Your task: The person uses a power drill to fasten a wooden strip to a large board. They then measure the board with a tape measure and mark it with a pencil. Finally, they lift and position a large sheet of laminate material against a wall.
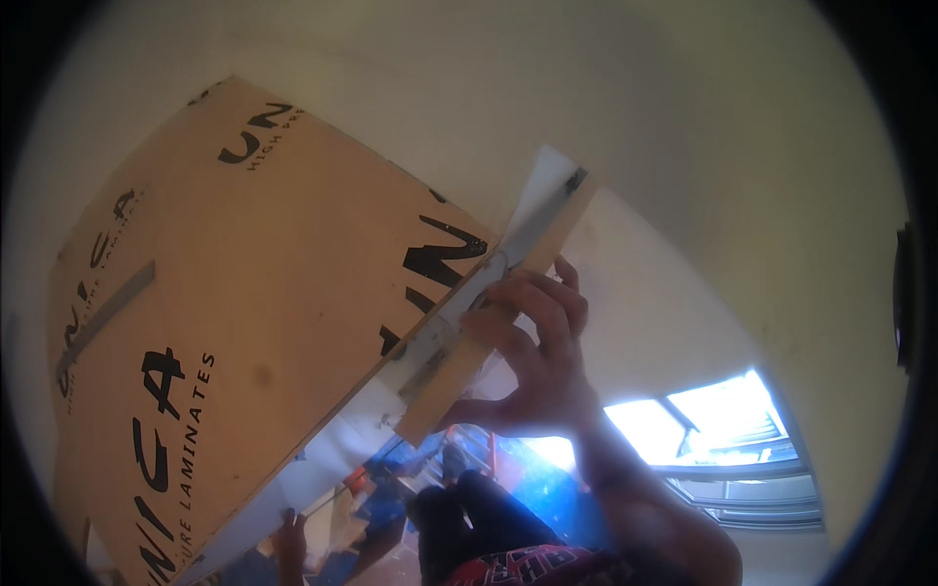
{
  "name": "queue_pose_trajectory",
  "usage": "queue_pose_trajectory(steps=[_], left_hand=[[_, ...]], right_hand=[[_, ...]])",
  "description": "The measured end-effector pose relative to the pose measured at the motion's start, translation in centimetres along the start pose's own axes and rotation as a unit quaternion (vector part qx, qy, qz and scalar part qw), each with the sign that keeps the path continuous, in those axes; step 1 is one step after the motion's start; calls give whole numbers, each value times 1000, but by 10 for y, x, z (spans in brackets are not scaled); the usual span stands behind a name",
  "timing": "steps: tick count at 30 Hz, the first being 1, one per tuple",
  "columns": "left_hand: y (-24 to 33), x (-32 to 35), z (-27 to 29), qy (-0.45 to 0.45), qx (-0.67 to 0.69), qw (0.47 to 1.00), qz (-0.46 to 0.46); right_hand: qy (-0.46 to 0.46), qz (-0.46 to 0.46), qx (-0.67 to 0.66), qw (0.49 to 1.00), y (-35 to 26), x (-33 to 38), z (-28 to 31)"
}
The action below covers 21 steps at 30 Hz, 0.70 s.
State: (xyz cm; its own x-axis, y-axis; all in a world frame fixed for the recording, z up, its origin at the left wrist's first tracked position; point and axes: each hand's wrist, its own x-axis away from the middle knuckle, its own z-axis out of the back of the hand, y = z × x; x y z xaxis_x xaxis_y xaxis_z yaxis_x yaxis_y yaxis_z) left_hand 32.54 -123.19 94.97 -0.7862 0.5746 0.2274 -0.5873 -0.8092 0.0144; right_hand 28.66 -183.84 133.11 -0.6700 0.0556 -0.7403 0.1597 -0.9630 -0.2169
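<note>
A large brown board with black printed lettering fills the left side, tilted close to the pale wall surface. Along its lower right edge runs a whitish strip with grey patches. A narrow length of wood lies beside that strip, slanting up to the right. My right hand grips this wooden strip, fingers over its top and thumb below. At the bottom, my left hand is raised by the board's lower edge. It is small and dark there, and its fingers are hard to make out.
A grey strip is on the board's face at left. Bright window panes stand at the lower right, with slats beneath. Down below, blue sheeting and mixed clutter cover the floor around my legs. A dark object shows at the far right.
</note>
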Motion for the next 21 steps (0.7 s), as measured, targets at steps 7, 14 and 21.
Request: queue_pose_trajectory(steps=[7,14,21], left_hand=[[-13,11,-26,-50,-38,998,10],[-40,19,-64,13,-11,1000,9],[-30,11,-29,-44,-47,998,-23]], right_hand=[[-48,-14,10,999,-8,3,15],[-77,-43,48,995,-16,-3,26],[-89,-35,58,994,-13,7,43]])
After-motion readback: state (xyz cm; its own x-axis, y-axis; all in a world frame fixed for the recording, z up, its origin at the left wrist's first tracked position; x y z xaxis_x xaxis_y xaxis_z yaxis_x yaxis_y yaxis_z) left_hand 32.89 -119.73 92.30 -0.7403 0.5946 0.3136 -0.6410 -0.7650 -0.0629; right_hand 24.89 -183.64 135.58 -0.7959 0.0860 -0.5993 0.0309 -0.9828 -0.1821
